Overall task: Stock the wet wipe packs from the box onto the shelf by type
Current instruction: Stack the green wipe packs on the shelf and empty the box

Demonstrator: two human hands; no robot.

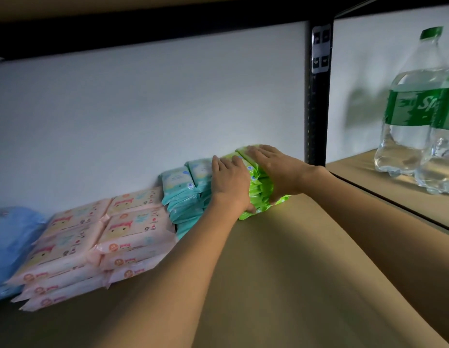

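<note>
Both hands lie on the green packs (pixel 258 189), a stack against the back wall of the shelf (pixel 281 259): the left hand (pixel 229 183) rests flat on top with its thumb hooking around the front edge of the stack, and the right hand (pixel 273 169) covers the top and right side with fingers mostly straight, so it looks more like pressing and squaring than a firm hold. The sorting seems far along, because four types already stand in a row: blue packs (pixel 10 237) at the far left, then pink packs (pixel 98 242), teal packs (pixel 183 189), and the green ones. The box is not in view, so I cannot tell how many packs are left. To the right of the green stack the shelf is bare up to the black post (pixel 317 96), and the front part of the shelf is open. Past the post, clear bottles (pixel 419 109) stand on the next shelf, well apart.
</note>
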